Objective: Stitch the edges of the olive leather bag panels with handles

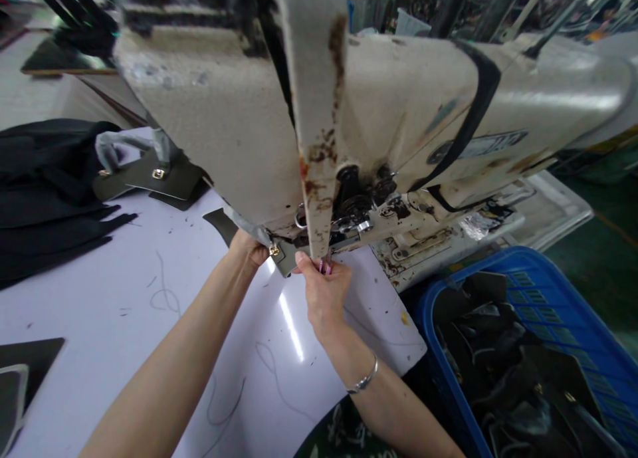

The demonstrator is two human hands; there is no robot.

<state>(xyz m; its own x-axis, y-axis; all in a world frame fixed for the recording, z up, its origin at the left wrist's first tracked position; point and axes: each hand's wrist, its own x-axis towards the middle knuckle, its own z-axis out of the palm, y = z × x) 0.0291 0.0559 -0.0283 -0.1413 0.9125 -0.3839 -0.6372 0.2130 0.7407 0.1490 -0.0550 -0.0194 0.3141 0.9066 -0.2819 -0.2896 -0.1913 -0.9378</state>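
Under the head of a rusty cream sewing machine [214, 119] lies a dark olive, leather-like piece [288, 262] with a small gold metal fitting. My left hand [249, 248] is closed on its left part, the fingertips partly hidden by the machine. From the right, my right hand [326, 292] has its thumb at the piece's right edge. Its curled fingers hold a small pink object [324, 266], perhaps a tool's handle, mostly covered. The needle area is hidden behind the machine's front bar.
A blue basket [548, 265] with several dark pieces stands at the right. On the white table [199, 351] lie loose threads. Dark strips [50, 199] and finished-looking olive pieces with gold fittings [164, 175] are at the left. A dark panel [42, 358] sits lower left.
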